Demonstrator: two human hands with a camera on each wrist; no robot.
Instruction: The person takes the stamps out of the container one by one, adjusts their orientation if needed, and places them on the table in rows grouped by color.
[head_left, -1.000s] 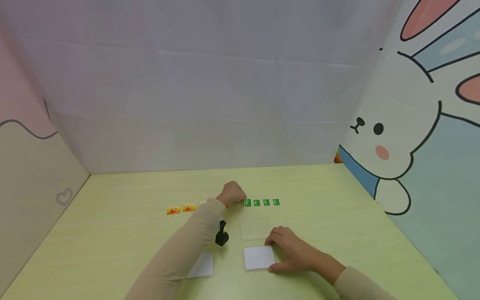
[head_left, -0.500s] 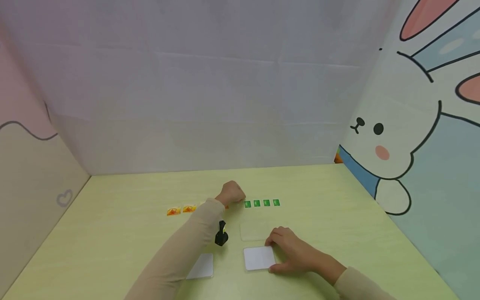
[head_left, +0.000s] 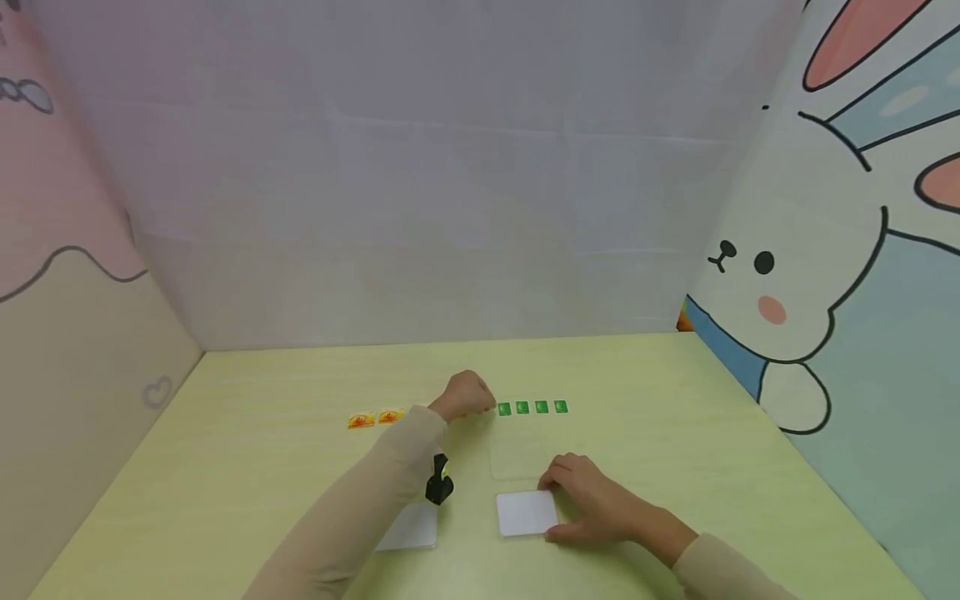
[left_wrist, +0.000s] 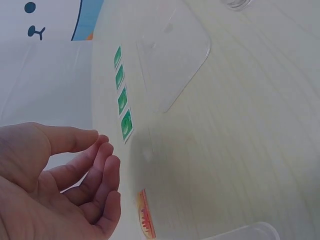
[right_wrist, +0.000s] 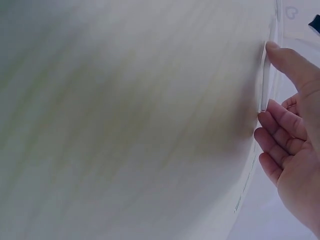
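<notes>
My left hand (head_left: 465,395) is just left of a row of several small green picture cards (head_left: 522,407). In the left wrist view its thumb meets the index fingertip, the other fingers are curled, and nothing shows between them. Nearby lies an orange picture card (left_wrist: 145,215). More orange cards (head_left: 375,417) sit to the left, partly behind the left sleeve. My right hand (head_left: 588,502) holds a white rectangular card or thin stack (head_left: 527,512) by opposite edges, thumb at the near edge and fingers at the far one. In the right wrist view the white stack (right_wrist: 264,80) appears edge-on.
A clear plastic lid or tray (left_wrist: 175,55) lies between the green cards and the white stack. A second white rectangle (head_left: 412,527) is partly covered by my left sleeve. A small black device (head_left: 439,482) shows beside that sleeve. Walls border the pale table (head_left: 675,467).
The head view has shifted slightly, so the table appears a little farther right. Both hands keep nearly the same place and pose.
</notes>
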